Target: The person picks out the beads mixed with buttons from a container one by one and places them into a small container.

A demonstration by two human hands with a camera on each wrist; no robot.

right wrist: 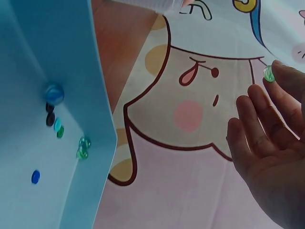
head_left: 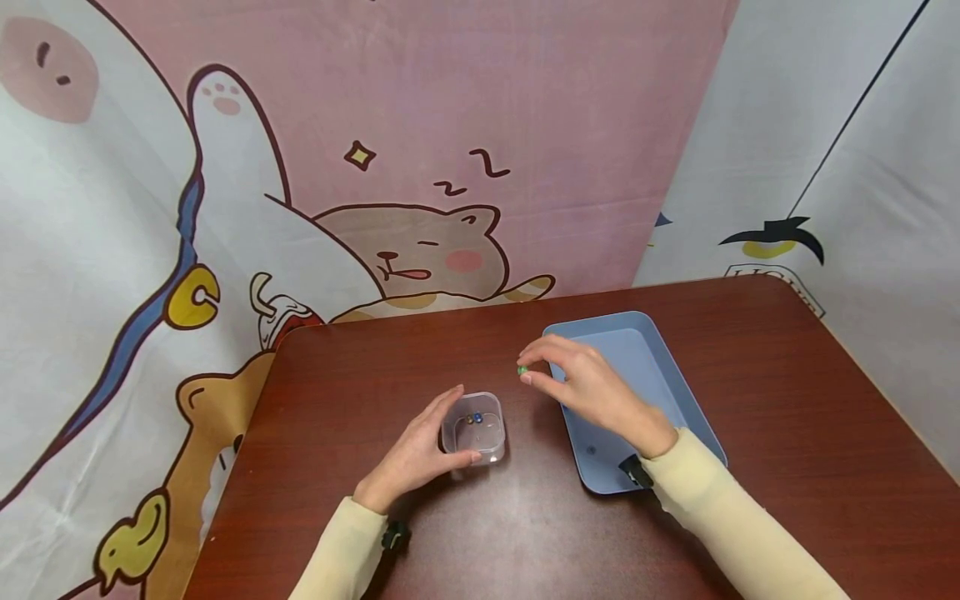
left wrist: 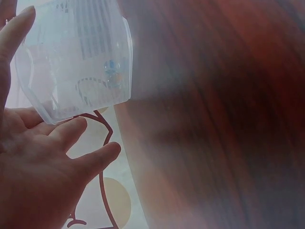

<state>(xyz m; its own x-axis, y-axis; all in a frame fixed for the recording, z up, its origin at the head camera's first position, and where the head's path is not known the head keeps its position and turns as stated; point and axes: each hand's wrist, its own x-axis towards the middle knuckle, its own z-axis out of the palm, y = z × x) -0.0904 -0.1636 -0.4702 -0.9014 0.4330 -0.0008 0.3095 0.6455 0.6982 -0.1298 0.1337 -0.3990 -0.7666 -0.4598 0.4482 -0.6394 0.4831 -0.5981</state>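
My left hand (head_left: 414, 452) grips a small clear plastic container (head_left: 491, 450) between thumb and fingers, on the table's near middle. Inside it lie a blue bead (head_left: 478, 417) and a brownish one, also faintly visible through the wall in the left wrist view. To the right, my right hand (head_left: 592, 390) is raised over the left edge of a blue tray (head_left: 663, 375). Its thumb and forefinger pinch a green glass marble (right wrist: 269, 73). Down in the tray, the right wrist view shows a larger blue marble (right wrist: 54, 94) and several small dark, blue and green pieces.
The tray and container stand apart on a dark reddish-brown wooden table (head_left: 795, 400). Behind the table hangs a pink and white cloth (head_left: 585, 150) with cartoon animals. Dark wrist devices (head_left: 636, 472) sit at both cuffs.
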